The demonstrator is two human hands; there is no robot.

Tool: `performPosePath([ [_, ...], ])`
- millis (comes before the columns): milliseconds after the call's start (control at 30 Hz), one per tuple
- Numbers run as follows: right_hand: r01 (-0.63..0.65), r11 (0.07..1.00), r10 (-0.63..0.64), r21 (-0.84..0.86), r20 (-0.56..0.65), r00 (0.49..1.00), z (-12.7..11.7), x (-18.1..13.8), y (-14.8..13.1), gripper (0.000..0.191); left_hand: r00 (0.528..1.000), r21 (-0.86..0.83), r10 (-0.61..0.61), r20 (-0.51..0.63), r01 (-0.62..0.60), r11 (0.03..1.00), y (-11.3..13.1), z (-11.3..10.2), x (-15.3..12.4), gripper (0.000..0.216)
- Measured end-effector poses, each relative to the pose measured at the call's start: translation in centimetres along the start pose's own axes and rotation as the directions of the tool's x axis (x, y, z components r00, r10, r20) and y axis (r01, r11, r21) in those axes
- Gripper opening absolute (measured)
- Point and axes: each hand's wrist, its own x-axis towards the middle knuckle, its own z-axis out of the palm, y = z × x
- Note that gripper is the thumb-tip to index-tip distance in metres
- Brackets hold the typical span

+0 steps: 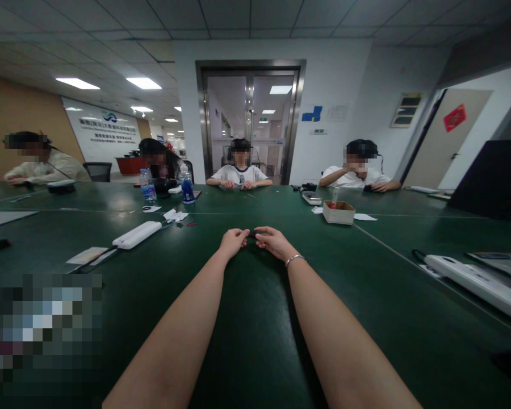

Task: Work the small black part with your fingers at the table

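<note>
- Both hands are meeting over a dark green bench, the left hand and the right hand gripping a small black object from opposite sides.
- The fingers are holding narrow, thumbs and fingertips pinching the piece; its exact kind is escaping the view, being too small and dark to tell.
- The object is sitting between the fingertips, straight ahead of the person; whether it is touching the bench is not showing clearly.
- Good handling is probably calling for a light, even pinch, both wrists sitting level so neither side is twisting the piece.
- Dim light is likely making fine detail hard to read; tilting the piece toward the eyes would be helping.
- A white power strip is lying to the left and an open box is standing to the right, both apart from the hands.
</note>
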Motion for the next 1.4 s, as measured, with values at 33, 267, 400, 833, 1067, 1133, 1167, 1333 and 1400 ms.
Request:
performPosePath([
  [33, 0.000, 1.000, 0.000, -0.005, 0.001, 1.000, 0.0, 0.0, 0.0, 0.023, 1.000, 0.022, 0.000, -0.001, 0.000, 1.000, 0.0, 0.0, 0.0, 0.036],
  [267, 0.004, 0.999, -0.003, -0.033, 0.013, 1.000, 0.0, -0.2, -0.2, 0.025, 1.000, 0.142, 0.005, -0.015, -0.002, 0.990, 0.2, 0.1, -0.2, 0.044],
  [400, 0.010, 1.000, -0.009, -0.025, 0.035, 0.999, 0.0, -0.2, -0.2, 0.026, 1.000, 0.188, 0.007, -0.020, -0.003, 0.982, 0.7, -0.1, -0.6, 0.049],
  [833, 0.002, 0.998, 0.004, -0.055, 0.114, 0.993, 0.2, -0.3, -0.4, 0.030, 0.995, 0.341, -0.027, -0.098, 0.059, 0.938, 0.7, -0.5, -0.4, 0.058],
  [1067, 0.016, 0.999, -0.011, -0.036, 0.122, 0.992, 0.1, -0.2, -0.3, 0.031, 0.984, 0.312, -0.083, -0.159, 0.130, 0.941, 1.1, -0.1, -0.4, 0.054],
  [1133, 0.020, 0.999, -0.016, -0.032, 0.128, 0.992, 0.1, -0.2, -0.2, 0.031, 0.982, 0.307, -0.099, -0.162, 0.146, 0.940, 1.2, 0.0, -0.3, 0.053],
  [1167, 0.020, 0.999, -0.016, -0.033, 0.132, 0.991, 0.1, -0.2, -0.2, 0.031, 0.981, 0.307, -0.106, -0.164, 0.153, 0.939, 1.2, 0.0, -0.3, 0.052],
  [1333, 0.014, 1.000, -0.011, -0.022, 0.140, 0.990, 0.1, -0.3, -0.3, 0.032, 0.973, 0.302, -0.175, -0.150, 0.214, 0.929, 1.3, -0.3, -0.1, 0.052],
  [1400, 0.014, 1.000, -0.011, -0.022, 0.137, 0.991, 0.1, -0.4, -0.4, 0.032, 0.972, 0.304, -0.196, -0.127, 0.226, 0.925, 1.3, -0.4, -0.1, 0.053],
])
